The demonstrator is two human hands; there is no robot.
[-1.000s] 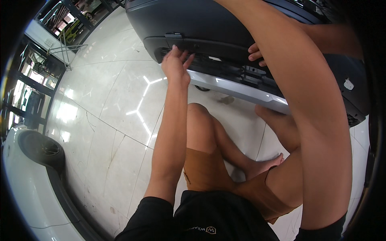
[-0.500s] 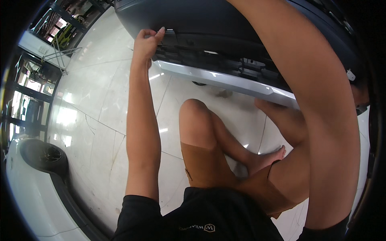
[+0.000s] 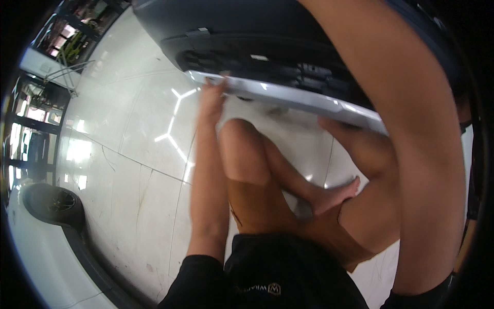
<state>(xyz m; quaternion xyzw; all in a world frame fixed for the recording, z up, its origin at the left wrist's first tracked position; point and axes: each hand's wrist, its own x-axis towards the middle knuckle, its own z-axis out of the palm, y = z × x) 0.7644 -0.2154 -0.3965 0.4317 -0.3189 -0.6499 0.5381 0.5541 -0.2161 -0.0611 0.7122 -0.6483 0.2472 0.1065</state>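
A dark car bumper (image 3: 226,23) spans the top of the head view, with black slotted openings along its lower part. Below these runs a silver trim strip (image 3: 288,94). My left hand (image 3: 212,98) is at the strip's left portion, its fingertips overlapping the strip in the view. Motion smears those fingers, so their grip and whether they touch the strip stay unclear. My right forearm (image 3: 360,56) reaches up across the bumper and past the upper edge, leaving the right hand outside the picture.
I sit on the glossy tiled floor (image 3: 128,123), my legs (image 3: 244,149) bent close under the bumper. A white car (image 3: 41,242) with a dark wheel (image 3: 54,203) stands at lower left. A thin metal stand (image 3: 72,77) is by the glass frontage at far left.
My left hand has dropped from the bumper's upper left edge down and rightward to the silver strip. The right arm stays raised in nearly the same place. The view has shifted slightly.
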